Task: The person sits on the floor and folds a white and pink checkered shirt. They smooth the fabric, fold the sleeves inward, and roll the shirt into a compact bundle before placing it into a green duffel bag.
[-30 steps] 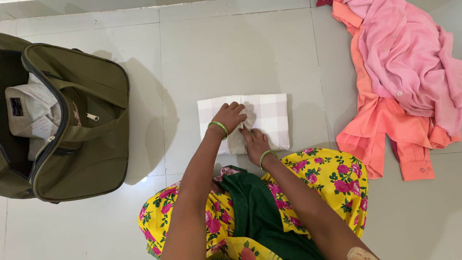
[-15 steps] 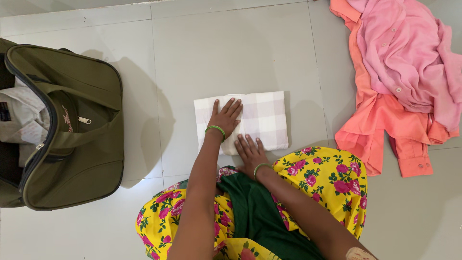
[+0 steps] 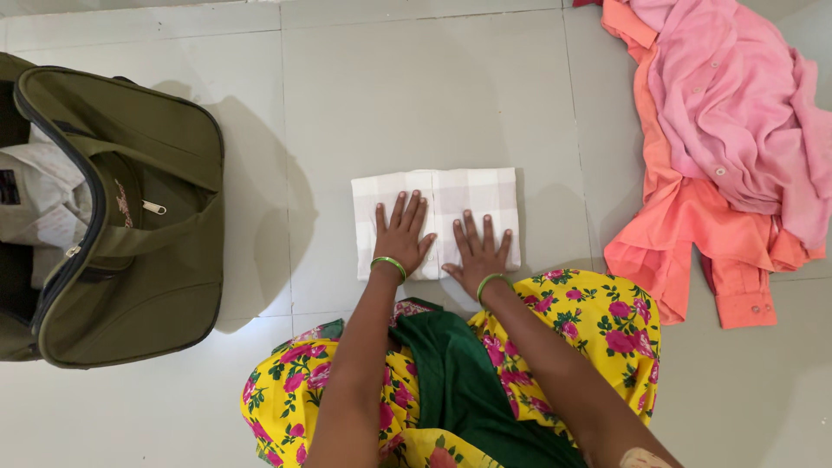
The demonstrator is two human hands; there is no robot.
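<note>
1. I judge I am pressing flat the folded checked shirt [image 3: 451, 208] on the floor tiles [image 3: 390, 95].
2. My left hand [image 3: 400, 236] and right hand [image 3: 481, 251] lie open, palms down on its near half, gripping nothing.
3. Lifting it calls for a grip under both edges, probably.

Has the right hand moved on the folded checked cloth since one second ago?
Yes. The right hand now lies flat with spread fingers nearer the right edge of the folded checked cloth; earlier it sat at the cloth's middle, close beside the left hand.
</note>
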